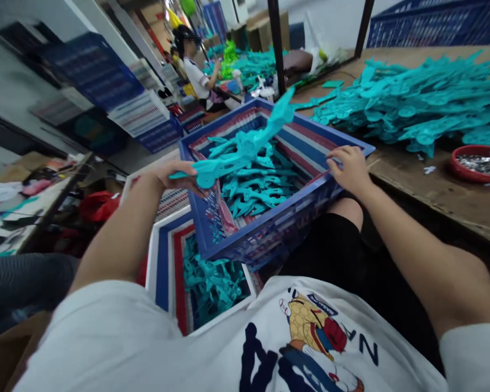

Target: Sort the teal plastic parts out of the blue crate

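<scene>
A long turquoise plastic piece (249, 149) slants over the blue crate (265, 223), its near end in my left hand (182, 177), whose fingers are closed round it. Inside the crate, which is lined with striped red, white and blue cloth, lies a stack of similar turquoise pieces (257, 190). My right hand (349, 167) grips the crate's right rim near its corner, fingers bent over the edge. Below and left of the blue crate stands a white crate (151, 272) with the same striped lining, holding more turquoise pieces (216, 286).
A wooden table (416, 196) on the right bears a large heap of turquoise pieces (424, 103) and a red bowl (477, 163) of small shiny parts. A dark metal post (276, 46) rises behind the crate. Farther back a person (198, 79) sits at a table. Stacked crates (93, 71) stand at the back left.
</scene>
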`<state>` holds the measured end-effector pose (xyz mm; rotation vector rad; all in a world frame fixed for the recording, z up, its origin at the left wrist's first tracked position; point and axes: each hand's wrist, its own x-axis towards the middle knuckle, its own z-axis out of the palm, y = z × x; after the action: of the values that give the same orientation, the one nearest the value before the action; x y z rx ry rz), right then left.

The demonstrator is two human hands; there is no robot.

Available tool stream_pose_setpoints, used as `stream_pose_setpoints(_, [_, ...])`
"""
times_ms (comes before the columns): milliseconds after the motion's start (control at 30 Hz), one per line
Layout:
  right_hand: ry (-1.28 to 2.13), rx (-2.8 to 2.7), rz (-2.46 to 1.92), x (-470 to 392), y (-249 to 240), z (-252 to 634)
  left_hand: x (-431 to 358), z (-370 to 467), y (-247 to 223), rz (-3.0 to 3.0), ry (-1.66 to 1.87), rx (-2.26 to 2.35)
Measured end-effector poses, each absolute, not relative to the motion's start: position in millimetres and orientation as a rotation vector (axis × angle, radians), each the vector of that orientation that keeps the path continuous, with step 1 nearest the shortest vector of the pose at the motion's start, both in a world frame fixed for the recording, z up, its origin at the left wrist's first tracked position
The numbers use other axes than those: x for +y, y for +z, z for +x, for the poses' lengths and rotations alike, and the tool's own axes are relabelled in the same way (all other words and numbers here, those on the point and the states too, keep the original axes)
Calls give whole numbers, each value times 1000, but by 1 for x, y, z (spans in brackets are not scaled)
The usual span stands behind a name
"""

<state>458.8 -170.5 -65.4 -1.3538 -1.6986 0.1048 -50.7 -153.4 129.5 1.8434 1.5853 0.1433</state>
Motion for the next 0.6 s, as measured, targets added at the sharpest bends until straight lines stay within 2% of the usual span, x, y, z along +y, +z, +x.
stream_pose_setpoints(100, [395,-1681,-1042,-211,-37,373,-214,-26,110,1555,451,1220])
stream_pose_setpoints(200, [893,-1591,-798,-255,-9,292,-260,14,74,1419,552,859])
stream_pose_setpoints(267, [1019,-1534,-748,-281,5,259,-283,35,51,1384,656,757])
stream_pose_setpoints(433, [640,-1612,-814,-331,12,231,-331,62,20,1349,1157,679])
stream_pose_setpoints(533, [380,-1867,-692,-349,7,226,-349,63,11,1257,1306,709])
stream_pose_setpoints(600, [328,-2027,-578,-351,6,227,-356,56,8,1231,1350,781])
